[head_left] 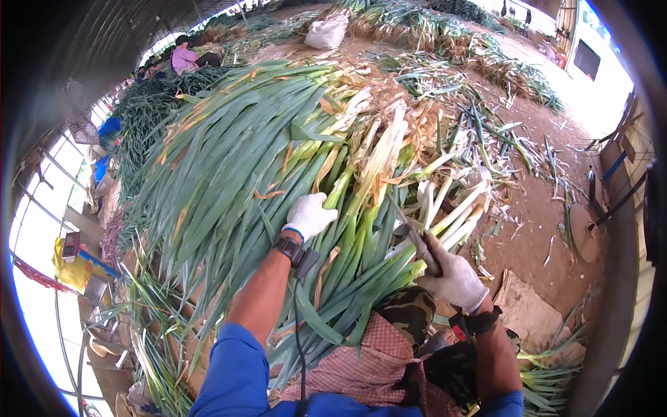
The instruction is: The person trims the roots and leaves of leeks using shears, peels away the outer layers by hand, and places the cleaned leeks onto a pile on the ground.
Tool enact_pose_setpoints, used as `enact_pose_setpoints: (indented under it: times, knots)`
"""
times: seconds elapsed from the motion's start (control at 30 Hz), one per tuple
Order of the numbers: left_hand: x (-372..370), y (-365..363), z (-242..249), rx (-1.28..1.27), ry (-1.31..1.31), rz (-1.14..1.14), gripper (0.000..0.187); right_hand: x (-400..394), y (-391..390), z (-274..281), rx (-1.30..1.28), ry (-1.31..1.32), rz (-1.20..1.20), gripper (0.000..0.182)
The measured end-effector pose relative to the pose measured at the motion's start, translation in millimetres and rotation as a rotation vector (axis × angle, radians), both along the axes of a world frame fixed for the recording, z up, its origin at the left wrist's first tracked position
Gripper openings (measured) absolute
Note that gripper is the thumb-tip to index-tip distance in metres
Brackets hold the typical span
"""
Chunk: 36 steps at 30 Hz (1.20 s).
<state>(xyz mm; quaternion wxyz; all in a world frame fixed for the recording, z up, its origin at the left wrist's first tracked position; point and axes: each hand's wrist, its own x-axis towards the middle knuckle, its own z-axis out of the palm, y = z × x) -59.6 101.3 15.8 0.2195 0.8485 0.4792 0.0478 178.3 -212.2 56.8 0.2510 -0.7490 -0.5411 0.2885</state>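
Note:
A big heap of leeks (229, 153) lies before me, long green leaves to the left and pale, rooty ends to the right. My left hand (310, 216), in a white knit glove, is closed around a leek stalk (338, 191) at the near side of the heap. In my right hand (453, 276), also gloved, is a knife (420, 247), its blade pointing up and left over the stalks. White stalk ends (458, 215) lie just beyond the right hand. More leeks rest across my lap, on a checked cloth (361, 365).
A person in a pink top (184, 57) sits at the back left. A white sack (326, 32) stands on the earth floor behind the heap. Leaf scraps (556, 181) litter the ground on the right. Cardboard (531, 309) lies near my right arm.

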Motion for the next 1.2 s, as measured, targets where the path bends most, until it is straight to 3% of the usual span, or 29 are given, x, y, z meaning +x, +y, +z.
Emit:
enact_pose_setpoints:
  times: [0.07,0.23,0.33,0.37,0.47,0.5,0.6,0.63,0.73,0.87,1.2]
  knots:
    - [0,-15,26,0.231,0.049,-0.087,0.038,-7,2,25,0.046,0.164,-0.071,0.100]
    - [-29,-40,59,0.427,0.099,-0.135,0.036,-14,4,36,0.119,0.219,-0.076,0.095]
    - [-47,-51,63,0.242,0.045,-0.125,0.038,-45,1,56,-0.040,0.101,0.192,0.094]
    - [-55,-48,50,0.219,-0.051,-0.117,0.042,-48,3,37,0.123,0.038,0.287,0.096]
    - [-72,-55,38,-0.083,-0.135,-0.065,0.045,-43,20,46,-0.015,-0.017,0.121,0.098]
    - [-76,-59,33,-0.155,-0.205,-0.061,0.043,-32,25,33,0.089,-0.062,0.119,0.097]
    - [-86,-62,10,-0.218,-0.331,-0.032,0.040,-53,27,59,-0.085,-0.126,0.273,0.094]
    - [-87,-67,14,-0.262,-0.355,-0.012,0.038,-60,31,51,0.004,-0.180,0.337,0.094]
    - [-87,-73,23,-0.205,-0.186,0.015,0.040,-56,48,60,-0.139,-0.145,0.198,0.094]
    - [-97,-75,13,-0.184,-0.344,-0.023,0.052,-49,57,34,0.056,-0.187,0.288,0.092]
    - [-110,-85,-1,-0.308,-0.547,-0.062,0.051,-39,111,30,-0.069,-0.212,0.108,0.093]
